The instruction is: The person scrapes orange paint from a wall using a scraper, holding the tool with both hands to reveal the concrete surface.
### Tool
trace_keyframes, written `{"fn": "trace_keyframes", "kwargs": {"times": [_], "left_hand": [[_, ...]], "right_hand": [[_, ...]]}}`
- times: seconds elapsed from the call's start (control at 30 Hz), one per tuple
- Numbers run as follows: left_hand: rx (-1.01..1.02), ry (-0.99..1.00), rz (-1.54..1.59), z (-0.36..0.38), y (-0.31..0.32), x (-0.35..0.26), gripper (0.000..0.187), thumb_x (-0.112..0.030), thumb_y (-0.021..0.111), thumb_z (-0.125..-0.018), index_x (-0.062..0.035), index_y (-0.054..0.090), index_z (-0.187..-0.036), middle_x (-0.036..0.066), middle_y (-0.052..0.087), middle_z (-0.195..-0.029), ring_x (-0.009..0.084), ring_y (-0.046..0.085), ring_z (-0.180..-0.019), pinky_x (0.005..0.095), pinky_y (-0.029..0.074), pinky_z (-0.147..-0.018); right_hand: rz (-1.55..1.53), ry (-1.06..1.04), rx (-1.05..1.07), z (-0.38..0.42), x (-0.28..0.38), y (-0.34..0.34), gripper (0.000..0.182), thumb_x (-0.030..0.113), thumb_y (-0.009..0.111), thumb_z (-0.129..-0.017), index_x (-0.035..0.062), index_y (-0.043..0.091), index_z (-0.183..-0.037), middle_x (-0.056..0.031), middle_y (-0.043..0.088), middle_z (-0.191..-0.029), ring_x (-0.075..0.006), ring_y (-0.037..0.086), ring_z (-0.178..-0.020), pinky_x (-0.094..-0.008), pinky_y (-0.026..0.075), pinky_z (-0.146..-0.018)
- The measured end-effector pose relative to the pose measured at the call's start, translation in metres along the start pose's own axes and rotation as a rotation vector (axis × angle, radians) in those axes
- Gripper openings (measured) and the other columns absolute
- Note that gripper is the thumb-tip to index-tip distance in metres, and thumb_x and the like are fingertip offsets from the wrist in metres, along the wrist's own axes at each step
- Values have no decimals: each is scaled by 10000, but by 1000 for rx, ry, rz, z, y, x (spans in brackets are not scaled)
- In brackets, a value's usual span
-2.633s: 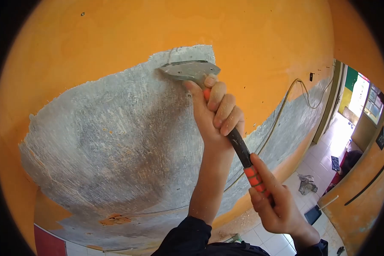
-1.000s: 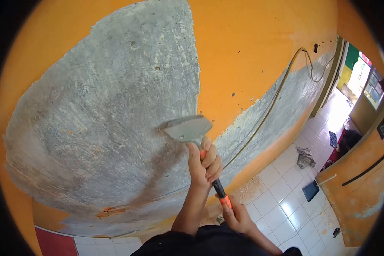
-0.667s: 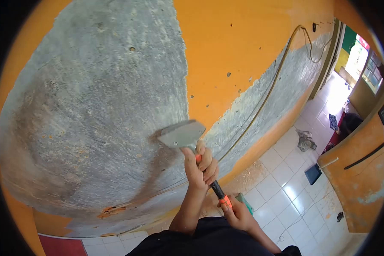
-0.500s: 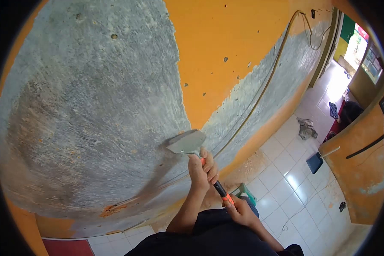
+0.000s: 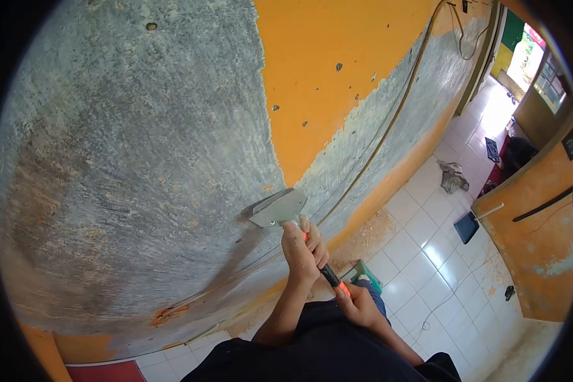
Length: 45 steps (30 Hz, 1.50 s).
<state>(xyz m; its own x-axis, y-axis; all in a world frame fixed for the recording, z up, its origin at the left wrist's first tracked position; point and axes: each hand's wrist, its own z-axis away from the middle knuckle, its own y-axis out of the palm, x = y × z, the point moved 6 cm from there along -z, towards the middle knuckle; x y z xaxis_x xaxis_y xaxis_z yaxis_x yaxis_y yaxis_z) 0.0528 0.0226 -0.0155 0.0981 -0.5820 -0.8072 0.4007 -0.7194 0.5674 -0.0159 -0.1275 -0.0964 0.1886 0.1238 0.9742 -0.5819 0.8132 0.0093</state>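
A long-handled scraper (image 5: 330,275) with a wide grey metal blade (image 5: 281,207) and a black and orange handle slants up to the wall. My left hand (image 5: 303,247) is wrapped round the handle just below the blade. Lower down, my right hand (image 5: 361,307) grips the orange end of the same handle. The blade lies at or very close to the wall, just under the pointed lower tip of the orange paint (image 5: 312,95). Bare grey wall (image 5: 172,140) spreads on both sides of that paint.
A brown hose or cable (image 5: 388,130) hangs along the wall. Scraped debris (image 5: 372,235) lies at its foot on the white tiles. Behind my right hand is a green object (image 5: 370,272). Farther right are a dark dustpan (image 5: 466,228), a crumpled grey cloth (image 5: 452,177) and a partly hidden person (image 5: 521,156).
My view has tilted slightly, so the wall and floor appear shifted upward. The scraper and both hands keep nearly the same place below the paint's tip, with the grips unchanged.
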Motion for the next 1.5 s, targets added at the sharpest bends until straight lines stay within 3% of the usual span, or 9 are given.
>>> {"fn": "trace_keyframes", "kwargs": {"times": [0.43,0.77,0.83,0.87,0.93,1.13,1.27,1.33,1.5], "left_hand": [[-1,-46,100,-1,9,-5,516,-660,392,-900,-156,378,-790,-61,273,-507,53,218,-316,222,195,-277],[-24,42,33,-1,21,-13,526,-668,380,-899,-156,377,-777,-62,263,-499,55,211,-312,224,193,-274],[-5,15,88,-6,16,-9,538,-686,365,-890,-163,389,-770,-63,256,-491,60,196,-305,230,180,-267],[-11,19,86,-6,14,-9,538,-686,365,-890,-163,389,-770,-63,256,-491,60,196,-305,230,180,-267],[-4,-29,151,-7,13,-6,546,-703,344,-882,-172,393,-764,-64,250,-486,64,184,-300,235,166,-262],[60,-6,261,-7,18,-4,498,-660,369,-894,-180,435,-782,-59,277,-496,62,192,-298,237,153,-250],[9,19,210,-4,14,0,498,-662,376,-891,-179,431,-781,-62,271,-496,60,193,-298,233,154,-252],[-34,39,151,-3,15,-4,496,-663,385,-888,-179,428,-790,-66,270,-498,57,192,-302,230,157,-255],[-51,62,128,-1,22,-10,484,-647,378,-907,-175,414,-802,-66,266,-495,58,196,-304,230,170,-261]], "right_hand": [[150,12,-41,10,26,-4,328,320,515,-957,17,585,-853,-87,489,-535,-156,494,-474,-325,403,-487],[154,35,21,4,26,-13,366,344,516,-952,15,565,-801,-91,495,-535,-189,505,-475,-348,399,-491],[204,76,37,3,29,-15,308,305,521,-965,24,542,-844,-15,502,-600,-86,437,-544,-269,371,-508],[202,75,44,5,27,-14,308,305,521,-965,24,542,-844,-15,502,-600,-86,437,-544,-269,371,-508],[63,-292,-151,18,41,-21,261,253,561,-927,47,550,-1086,-121,578,-634,-220,590,-531,-313,464,-546],[395,-378,-21,23,36,-29,584,130,604,-875,49,373,-1405,-157,633,-729,-284,627,-570,-346,503,-567],[343,-365,26,19,23,-29,638,97,605,-861,53,333,-1437,-162,638,-726,-296,632,-576,-349,512,-576],[284,-504,10,18,31,-30,615,75,597,-862,47,352,-1426,-155,633,-709,-274,634,-563,-328,510,-573],[218,-413,56,18,34,-32,585,54,584,-868,31,373,-1413,-135,622,-682,-240,629,-552,-301,498,-568]]}}
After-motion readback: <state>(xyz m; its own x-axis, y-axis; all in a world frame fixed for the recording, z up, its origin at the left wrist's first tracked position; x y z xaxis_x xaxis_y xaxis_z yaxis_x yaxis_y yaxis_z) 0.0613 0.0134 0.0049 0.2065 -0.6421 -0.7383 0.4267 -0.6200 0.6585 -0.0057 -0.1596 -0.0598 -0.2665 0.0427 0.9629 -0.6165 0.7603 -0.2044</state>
